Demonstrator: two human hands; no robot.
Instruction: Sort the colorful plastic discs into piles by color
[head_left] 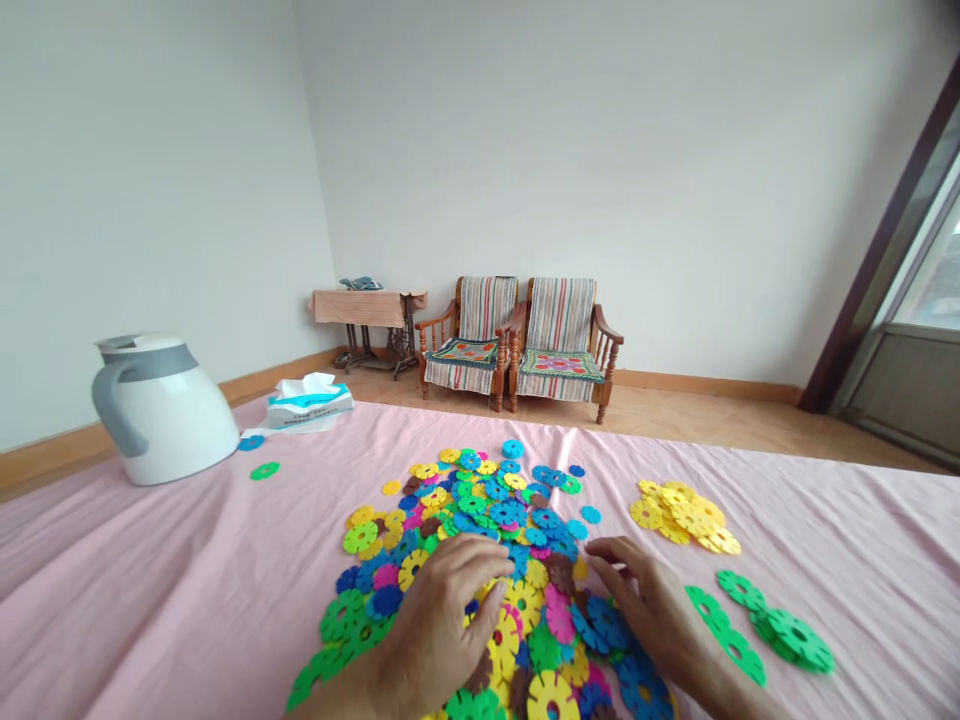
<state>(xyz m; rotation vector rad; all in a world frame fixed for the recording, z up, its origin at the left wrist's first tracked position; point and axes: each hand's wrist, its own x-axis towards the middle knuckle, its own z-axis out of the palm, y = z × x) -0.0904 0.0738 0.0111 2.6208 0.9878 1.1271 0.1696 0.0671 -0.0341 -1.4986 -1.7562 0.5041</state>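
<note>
A big heap of flat plastic snowflake discs in yellow, blue, green, pink and brown lies on the pink tablecloth. My left hand rests palm down on the near part of the heap, fingers spread over yellow and blue discs. My right hand lies on the heap's right edge, fingers stretched flat toward blue and brown discs. Neither hand grips a disc. A sorted pile of yellow discs sits to the right, and a group of green discs lies nearer, beside my right wrist.
A white kettle stands at the table's far left, with a tissue pack behind it and two stray discs nearby. Across the room are two wooden armchairs, a sewing table, and a door on the right.
</note>
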